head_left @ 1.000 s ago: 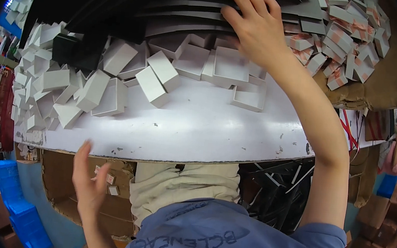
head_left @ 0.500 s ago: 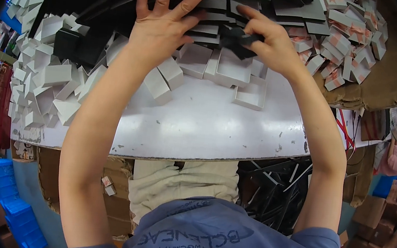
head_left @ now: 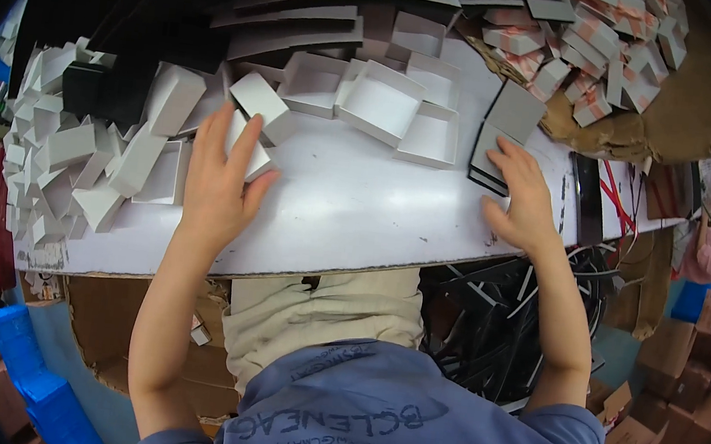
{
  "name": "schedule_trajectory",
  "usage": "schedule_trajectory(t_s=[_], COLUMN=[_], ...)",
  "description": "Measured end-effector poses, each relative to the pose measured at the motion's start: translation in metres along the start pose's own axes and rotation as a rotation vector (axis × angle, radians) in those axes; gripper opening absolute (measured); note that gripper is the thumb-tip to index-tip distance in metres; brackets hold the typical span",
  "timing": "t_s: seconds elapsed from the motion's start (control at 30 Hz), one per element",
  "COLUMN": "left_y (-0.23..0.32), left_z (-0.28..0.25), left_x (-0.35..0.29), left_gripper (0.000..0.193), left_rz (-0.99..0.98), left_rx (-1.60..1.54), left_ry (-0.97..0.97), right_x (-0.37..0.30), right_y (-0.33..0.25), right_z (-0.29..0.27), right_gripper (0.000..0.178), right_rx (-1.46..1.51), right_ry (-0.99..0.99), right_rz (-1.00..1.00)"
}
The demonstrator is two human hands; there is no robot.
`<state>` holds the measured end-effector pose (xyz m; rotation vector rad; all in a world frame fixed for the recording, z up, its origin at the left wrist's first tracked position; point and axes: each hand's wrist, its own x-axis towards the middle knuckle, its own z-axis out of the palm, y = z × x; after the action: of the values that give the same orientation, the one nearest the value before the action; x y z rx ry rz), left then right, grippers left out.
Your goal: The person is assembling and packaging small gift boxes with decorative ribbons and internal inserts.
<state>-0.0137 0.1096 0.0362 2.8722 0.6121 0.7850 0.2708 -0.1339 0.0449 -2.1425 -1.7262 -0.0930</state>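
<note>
My left hand [head_left: 226, 168] is over the left part of the white table, fingers and thumb apart. Its fingertips are at a small white box [head_left: 259, 158], partly hidden behind them; another white box [head_left: 261, 108] lies just beyond. On the right, my right hand [head_left: 527, 198] has its fingertips on a black-edged stack of flat grey pieces [head_left: 515, 110], with the thumb held away. Between the hands, towards the back, lie several shallow white box trays [head_left: 381, 100].
White boxes [head_left: 70, 146] are heaped at the left. Large grey-and-black sheets [head_left: 299, 27] are piled at the back. Boxes with pink ribbons [head_left: 599, 48] sit in a brown carton [head_left: 681, 136] at far right. Below the table edge [head_left: 341, 271] lie black strips [head_left: 494, 317].
Both hands have come back from the sheet pile, the left towards the white boxes, the right outward. The black piece has left my right hand's grasp. Grey pieces now lie under its fingertips.
</note>
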Motion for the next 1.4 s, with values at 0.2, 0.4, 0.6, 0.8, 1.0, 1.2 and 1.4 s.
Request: schedule_trajectory(t_s=[0.2,0.4,0.6,0.8,1.0,1.2,1.4], left_y=[0.016,0.038,0.045,0.045,0.052,0.080,0.071], left_z=[-0.002,0.013,0.016,0.013,0.014,0.035,0.034], left_x=[-0.029,-0.046,-0.051,-0.051,-0.049,-0.018,-0.035], left_gripper=[0.046,0.049,0.066,0.073,0.082,0.093,0.077], left_rz=[-0.134,-0.163,-0.138,-0.065,-0.151,0.063,0.143], left_rx=[-0.392,-0.610,-0.634,-0.631,-0.644,-0.611,-0.669], left_ry=[0.115,-0.083,-0.084,-0.120,-0.228,-0.229,-0.206], right_x=[0.013,0.027,0.036,0.029,0.024,0.005,0.038], right_y=[0.017,0.038,0.041,0.041,-0.009,-0.096,-0.058], right_z=[0.012,0.005,-0.001,-0.006,-0.021,0.024,0.008], right_gripper=[0.028,0.014,0.014,0.015,0.012,0.027,0.021], right_rx=[-0.137,0.062,0.434,0.439,0.120,0.169,0.469], right_ry=[0.024,0.045,-0.157,-0.259,0.425,-0.065,0.008], right_rz=[0.049,0.055,0.185,0.155,0.095,-0.542,-0.337])
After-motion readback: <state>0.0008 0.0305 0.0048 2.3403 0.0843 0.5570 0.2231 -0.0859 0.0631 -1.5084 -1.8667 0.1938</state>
